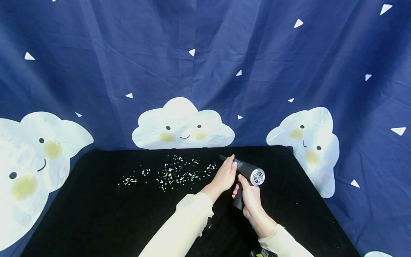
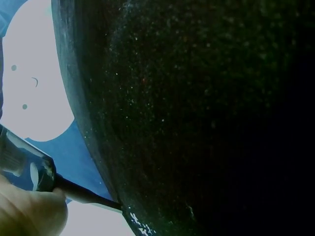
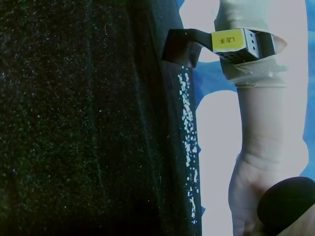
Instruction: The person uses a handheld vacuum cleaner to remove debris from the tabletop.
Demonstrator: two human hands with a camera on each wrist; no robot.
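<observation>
Head view only: 2 hands on vacuum (image 1: 248,172), w/ scraps (image 1: 173,172)

Long cream sleeves (image 1: 189,221) on both arms, loose and wrinkled at the cuffs. Black strap (image 3: 184,42) around left wrist, carrying grey box (image 3: 246,45) with yellow label (image 3: 227,41).

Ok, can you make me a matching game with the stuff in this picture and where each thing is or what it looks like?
Things:
1. handheld blower
2. shiny scraps
3. table
4. cloud curtain

Descriptions:
A. black, with everything else on it
B. hanging behind, dark blue with smiling white clouds
C. held by the right hand on its grip, with the left hand on its barrel
D. scattered in a strip to the left of the hands

Pairs: 1-C, 2-D, 3-A, 4-B
</observation>
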